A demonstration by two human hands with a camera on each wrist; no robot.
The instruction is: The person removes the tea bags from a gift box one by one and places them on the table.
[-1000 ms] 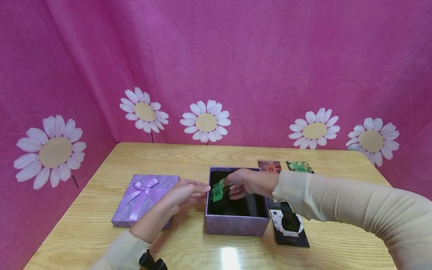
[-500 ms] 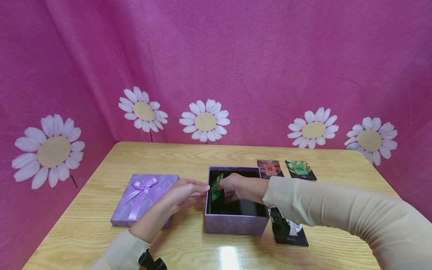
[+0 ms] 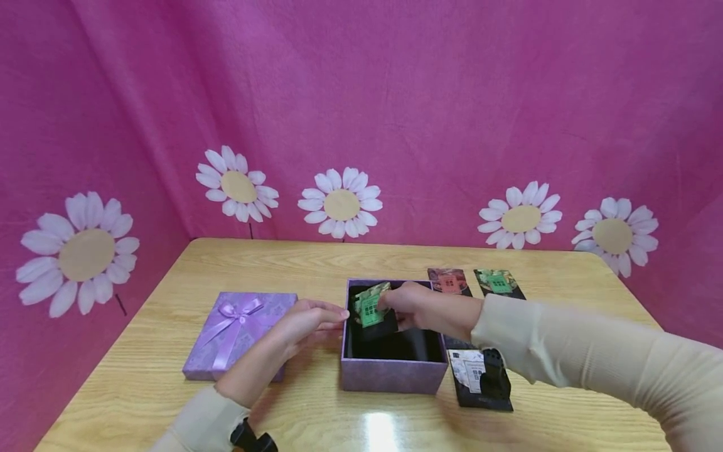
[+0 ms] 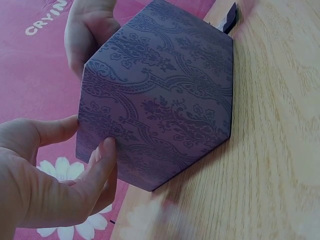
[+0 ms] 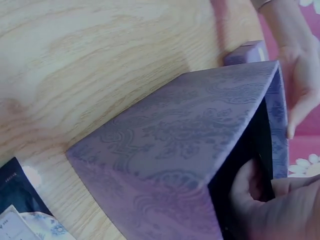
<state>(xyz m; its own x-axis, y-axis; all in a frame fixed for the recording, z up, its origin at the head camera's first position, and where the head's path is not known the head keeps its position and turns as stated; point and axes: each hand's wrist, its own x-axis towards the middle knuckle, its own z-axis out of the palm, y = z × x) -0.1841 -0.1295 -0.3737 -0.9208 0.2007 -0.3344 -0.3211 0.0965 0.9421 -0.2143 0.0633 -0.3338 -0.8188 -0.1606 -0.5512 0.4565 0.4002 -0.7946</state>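
Observation:
My right hand (image 3: 418, 306) pinches a flat black packet (image 3: 369, 306) with a green label and food print. It holds the packet tilted at the mouth of a purple patterned gift box (image 3: 394, 376) with a black inside. In the right wrist view the fingers reach inside the box (image 5: 165, 120), and the packet's printed face is hidden there. My left hand (image 3: 313, 323) touches the box's left side with relaxed fingers. The left wrist view has its thumb at the rim and its fingertips (image 4: 107, 147) against the patterned outer wall (image 4: 160, 100).
Left of the box lies its purple lid (image 3: 243, 329) with a ribbon bow. On the right are a red-labelled packet (image 3: 449, 280), a green-labelled packet (image 3: 498, 282) and a white-and-black packet (image 3: 467, 371). A pink curtain (image 3: 361, 94) with daisies stands behind the table (image 3: 316, 420).
The green-labelled packet moved down by the box's left inner wall, then came back up and turned its face toward the head camera. My right hand moved with it; the left hand stayed put.

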